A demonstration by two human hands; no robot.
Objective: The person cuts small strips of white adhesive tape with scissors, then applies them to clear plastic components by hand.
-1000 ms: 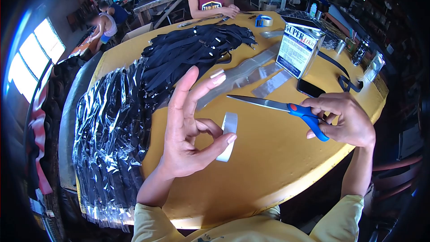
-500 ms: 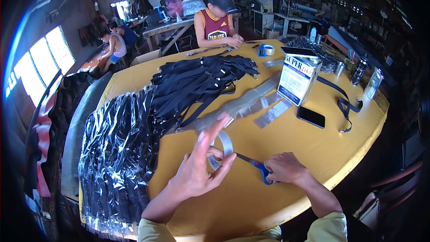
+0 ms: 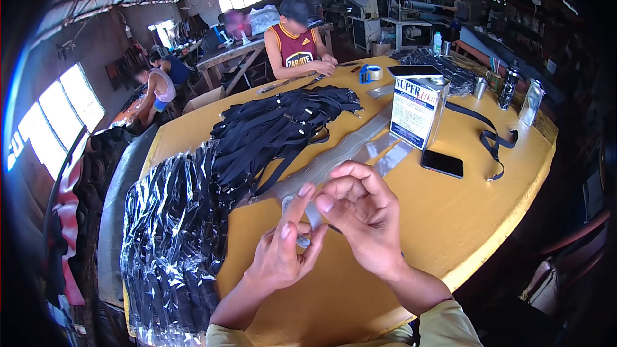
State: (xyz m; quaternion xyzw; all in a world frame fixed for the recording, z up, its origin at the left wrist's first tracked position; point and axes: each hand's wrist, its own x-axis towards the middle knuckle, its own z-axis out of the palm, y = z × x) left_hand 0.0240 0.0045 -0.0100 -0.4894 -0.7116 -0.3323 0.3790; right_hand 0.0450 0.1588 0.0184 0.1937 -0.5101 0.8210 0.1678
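Two bare hands met above the near middle of a yellow table (image 3: 450,231), around a roll of clear tape (image 3: 313,215). The left hand (image 3: 283,260) had two fingers raised and its thumb and a bent finger closed on the roll of clear tape. The right hand (image 3: 366,218) was curled with its thumb toward its fingertips, close by the roll; I could not tell whether it pinched the tape's end. A thin dark tip (image 3: 333,228) showed between the hands, mostly hidden. Left of them, plastic-wrapped bundles (image 3: 170,244) ran down to the table's near left edge, with loose black straps (image 3: 276,128) heaped beyond. Ahead, clear strips (image 3: 393,157) lay near a phone (image 3: 442,163) and a square can (image 3: 414,112). To the right, bare tabletop stretched from the right hand to the curved edge, open below the phone and a single black strap (image 3: 495,144). Across the table, a person (image 3: 299,45) worked at the far edge.
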